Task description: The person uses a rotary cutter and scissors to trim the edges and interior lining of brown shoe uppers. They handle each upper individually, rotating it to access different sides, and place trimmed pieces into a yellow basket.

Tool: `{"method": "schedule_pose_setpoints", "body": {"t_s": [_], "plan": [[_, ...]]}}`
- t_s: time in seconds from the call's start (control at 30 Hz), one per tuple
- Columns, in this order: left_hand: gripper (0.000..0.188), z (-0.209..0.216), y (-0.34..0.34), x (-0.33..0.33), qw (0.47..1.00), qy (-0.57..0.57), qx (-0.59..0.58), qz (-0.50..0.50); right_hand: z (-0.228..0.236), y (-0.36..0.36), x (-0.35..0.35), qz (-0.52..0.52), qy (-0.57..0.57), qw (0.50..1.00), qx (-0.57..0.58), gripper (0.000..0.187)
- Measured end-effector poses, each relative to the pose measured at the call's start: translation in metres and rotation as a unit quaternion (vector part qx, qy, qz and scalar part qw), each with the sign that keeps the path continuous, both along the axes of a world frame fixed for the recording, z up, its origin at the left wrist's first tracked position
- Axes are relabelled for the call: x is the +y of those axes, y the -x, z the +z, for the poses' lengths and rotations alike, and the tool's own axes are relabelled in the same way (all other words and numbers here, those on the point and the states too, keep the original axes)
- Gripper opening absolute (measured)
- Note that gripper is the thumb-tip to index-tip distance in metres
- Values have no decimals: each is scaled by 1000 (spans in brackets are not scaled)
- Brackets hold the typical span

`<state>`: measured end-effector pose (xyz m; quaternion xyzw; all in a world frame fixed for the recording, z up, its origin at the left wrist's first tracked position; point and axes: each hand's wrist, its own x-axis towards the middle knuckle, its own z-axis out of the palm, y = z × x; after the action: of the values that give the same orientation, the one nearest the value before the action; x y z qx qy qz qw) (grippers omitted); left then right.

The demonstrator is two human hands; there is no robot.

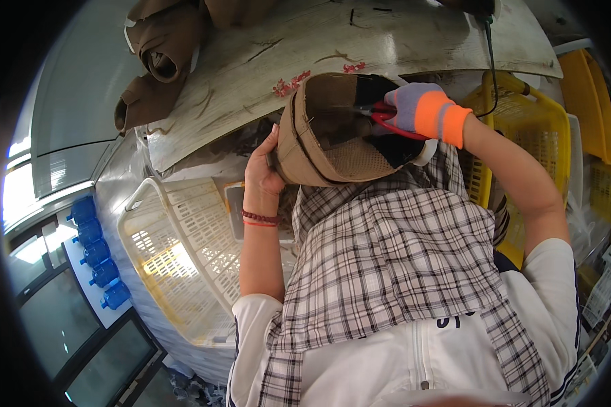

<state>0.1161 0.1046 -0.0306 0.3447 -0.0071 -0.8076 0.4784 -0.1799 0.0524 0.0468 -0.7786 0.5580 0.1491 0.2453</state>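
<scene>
Workshop clutter surrounds a pale, cracked worktop [332, 47] at the top of the view. Nearest, a plaid apron [394, 264] covers the person's front, with a cream plastic crate [183, 264] at the left. Above it, the bare left hand [263, 166] grips the side of a tan boot upper [319, 132], held just below the worktop. The gloved right hand [421, 108] is closed on red-handled scissors [387, 119] reaching inside the upper. Brown leather rolls [159, 54] lie farthest.
</scene>
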Motion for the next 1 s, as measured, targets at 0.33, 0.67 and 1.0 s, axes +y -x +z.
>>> {"method": "schedule_pose_setpoints", "body": {"t_s": [0.33,0.67,1.0], "plan": [[28,1,-1,7,999,-2,-36,8,-18,25,21,-38,230,971,-59,40],[49,-4,10,15,987,39,-145,51,-31,76,21,17,-320,893,-315,59],[39,-21,17,-2,945,258,-199,-27,-60,58,14,-42,-617,703,-351,95]]}}
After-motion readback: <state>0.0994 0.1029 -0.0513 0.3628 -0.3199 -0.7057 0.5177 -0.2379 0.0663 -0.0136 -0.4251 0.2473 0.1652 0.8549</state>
